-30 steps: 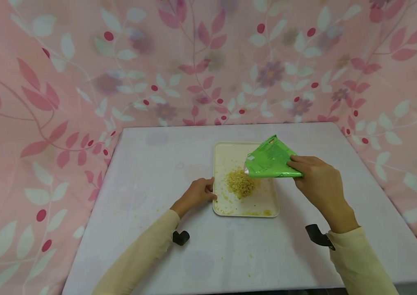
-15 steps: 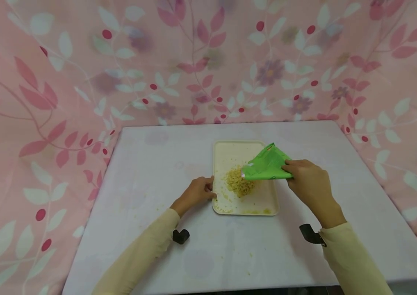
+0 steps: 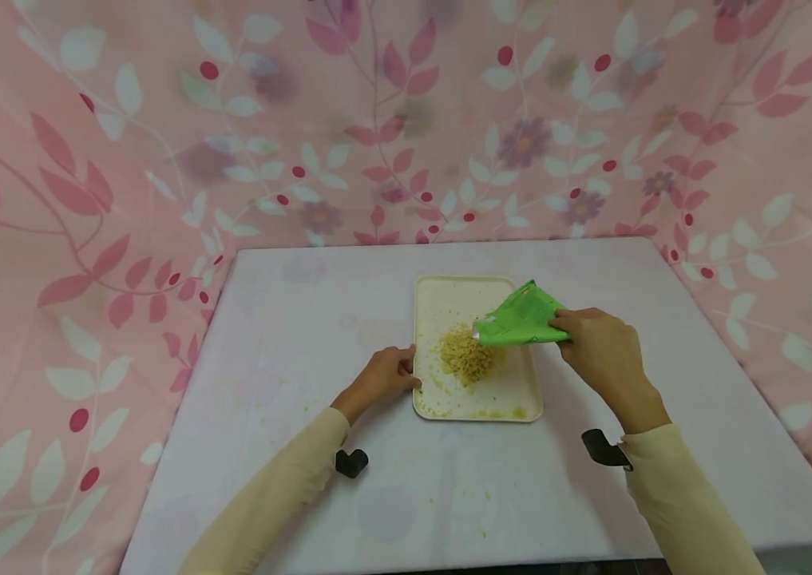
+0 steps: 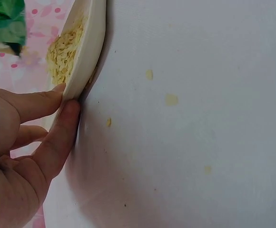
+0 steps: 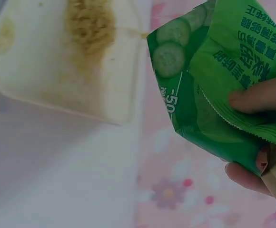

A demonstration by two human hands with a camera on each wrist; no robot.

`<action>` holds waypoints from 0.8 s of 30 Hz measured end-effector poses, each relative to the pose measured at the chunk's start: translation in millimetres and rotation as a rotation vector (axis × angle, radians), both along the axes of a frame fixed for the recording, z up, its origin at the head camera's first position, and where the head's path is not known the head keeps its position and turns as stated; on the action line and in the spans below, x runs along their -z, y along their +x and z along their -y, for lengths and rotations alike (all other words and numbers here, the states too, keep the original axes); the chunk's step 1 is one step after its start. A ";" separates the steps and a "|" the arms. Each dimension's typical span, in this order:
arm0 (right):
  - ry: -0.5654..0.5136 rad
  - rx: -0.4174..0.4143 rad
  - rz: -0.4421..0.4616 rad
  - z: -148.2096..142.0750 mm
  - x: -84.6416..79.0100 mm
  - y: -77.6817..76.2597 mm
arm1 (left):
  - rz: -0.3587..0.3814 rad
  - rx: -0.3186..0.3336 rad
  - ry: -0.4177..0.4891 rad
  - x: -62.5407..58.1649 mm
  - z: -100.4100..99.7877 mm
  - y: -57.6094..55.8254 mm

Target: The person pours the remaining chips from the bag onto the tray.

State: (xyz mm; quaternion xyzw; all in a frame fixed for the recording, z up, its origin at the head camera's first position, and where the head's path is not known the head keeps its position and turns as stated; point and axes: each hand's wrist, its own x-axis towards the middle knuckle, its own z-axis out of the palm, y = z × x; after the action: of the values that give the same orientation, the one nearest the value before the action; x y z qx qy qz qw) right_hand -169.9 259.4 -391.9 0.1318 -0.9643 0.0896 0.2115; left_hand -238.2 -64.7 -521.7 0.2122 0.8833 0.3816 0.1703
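A cream rectangular tray (image 3: 449, 291) lies on the table with a heap of pale yellow crumbs (image 3: 465, 357) in its middle. At its left edge, my left hand (image 3: 382, 375) pinches the rim between thumb and fingers; the left wrist view shows the fingertips (image 4: 71, 108) at the tray wall (image 4: 94, 42). Above the tray's right side my right hand (image 3: 603, 343) grips a green snack bag (image 3: 520, 317), tilted with its left corner over the heap. Cucumber slices are printed on the bag (image 5: 176, 52) in the right wrist view. Thin yellow bits show at that corner.
Small crumbs (image 4: 172, 99) are scattered on the white table (image 3: 305, 319) left of the tray and in front of it. A yellow smear (image 3: 518, 413) marks the tray's near right corner. A pink floral cloth (image 3: 406, 120) hangs behind the table and at its sides.
My right hand has brought the bag left and slightly lower over the tray, then stayed almost in place for the last half second. The left hand and tray have kept their place.
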 end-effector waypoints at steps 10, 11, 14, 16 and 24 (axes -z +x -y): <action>0.020 -0.007 -0.021 3.5 2.2 0.8 | -0.010 0.005 0.006 3.4 0.7 0.5; 0.027 0.001 -0.004 2.8 3.9 -0.1 | -0.014 0.007 0.004 3.6 0.4 0.3; 0.019 0.007 -0.061 1.3 -1.4 2.3 | -0.018 0.009 0.007 2.9 -0.3 0.2; -0.003 -0.009 -0.137 1.7 -8.8 5.2 | -0.014 0.005 0.013 1.4 -0.5 0.4; 0.020 -0.003 0.025 -0.3 7.6 -11.7 | 0.005 -0.012 0.023 1.1 -0.4 1.6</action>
State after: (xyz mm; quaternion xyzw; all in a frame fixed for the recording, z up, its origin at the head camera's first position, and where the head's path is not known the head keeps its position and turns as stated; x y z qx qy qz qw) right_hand -181.6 259.8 -399.5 0.1345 -0.9675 0.0819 0.1980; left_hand -236.6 -64.3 -522.8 0.2078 0.8798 0.3932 0.1680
